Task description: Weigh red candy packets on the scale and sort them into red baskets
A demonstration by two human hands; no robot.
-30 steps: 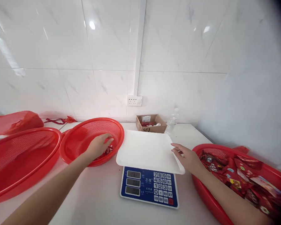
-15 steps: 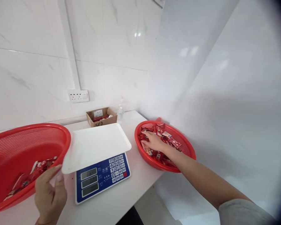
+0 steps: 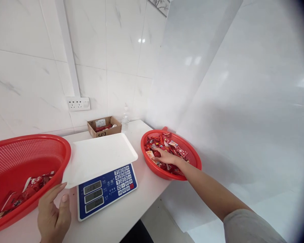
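Note:
My left hand [image 3: 53, 212] is at the lower left with thumb and fingers apart. Its index fingertip is at the near left corner of the white weighing pan [image 3: 98, 155]; whether it touches cannot be told. Under the pan is a blue digital scale [image 3: 106, 194] with a keypad and lit readouts. My right hand [image 3: 166, 157] reaches into a red plastic basket [image 3: 197, 165] on the right, which holds many small wrapped packets [image 3: 164, 141]. Its thumb and fingers are closed about a shiny red packet [image 3: 157, 153] at the near left of the pile.
A larger red basket [image 3: 63, 148] on the left holds several red packets [image 3: 35, 182]. Behind the scale stand an open cardboard box [image 3: 103, 133] with red items and a clear plastic bottle [image 3: 125, 118]. A wall socket [image 3: 78, 104] is above. The white table [image 3: 142, 199] ends near the right basket.
The view has shifted slightly, so things sit further left. My right hand has moved slightly nearer within the basket, and a red packet now shows between its thumb and fingers. My left hand's fingers have straightened.

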